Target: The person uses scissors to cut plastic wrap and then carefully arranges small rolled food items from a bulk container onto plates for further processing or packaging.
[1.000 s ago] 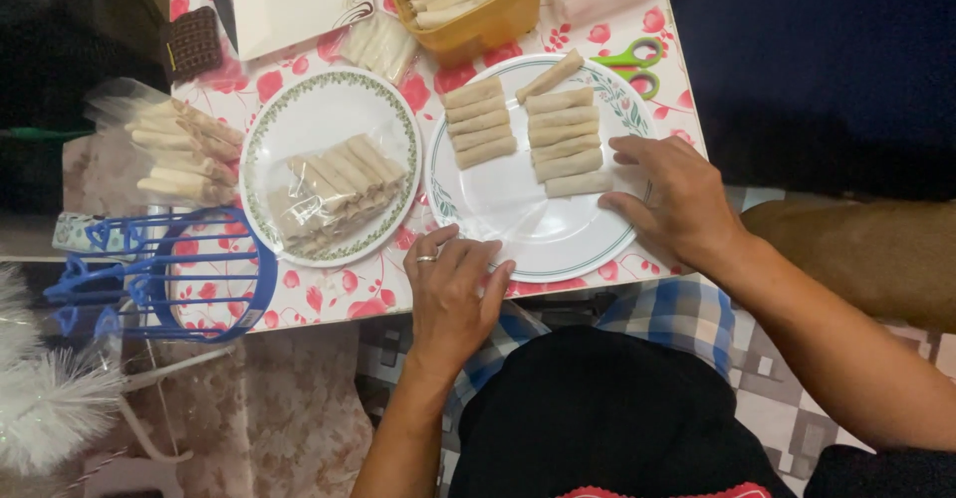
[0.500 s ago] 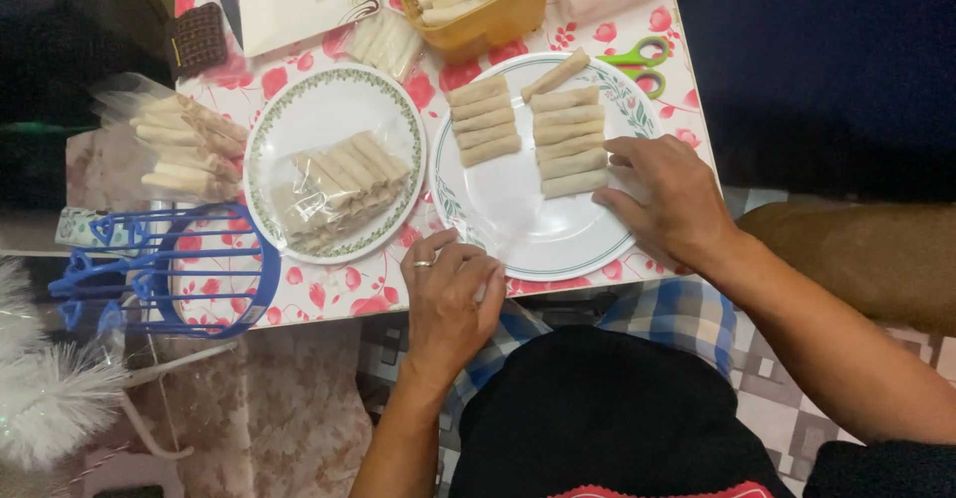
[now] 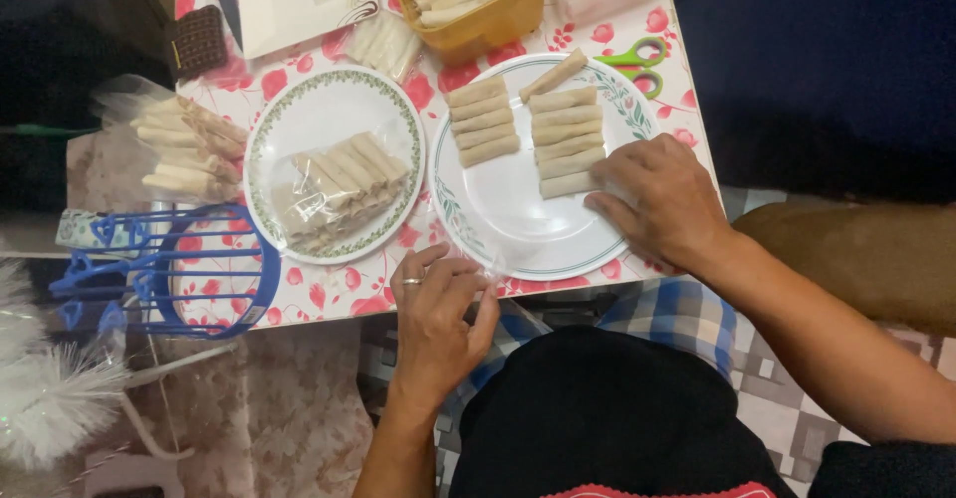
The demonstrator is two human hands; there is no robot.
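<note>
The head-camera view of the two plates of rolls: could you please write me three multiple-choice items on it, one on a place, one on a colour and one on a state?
1. Where do the scissors lie?
A. Behind the right plate, partly under its rim
B. In the blue wire rack
C. On the left plate

2. What colour is the tub of rolls at the back?
A. Blue
B. Yellow
C. White

3. How are the rolls on the left plate kept?
A. Bare in two rows
B. Stacked upright
C. Inside a clear plastic bag

Answers: 1 A, the green and pink handles show past that plate's far rim. 2 B, its walls are yellow. 3 C, shiny film covers them, whereas the right plate's rolls lie bare beside the right hand; the left hand is at the table edge.
</note>
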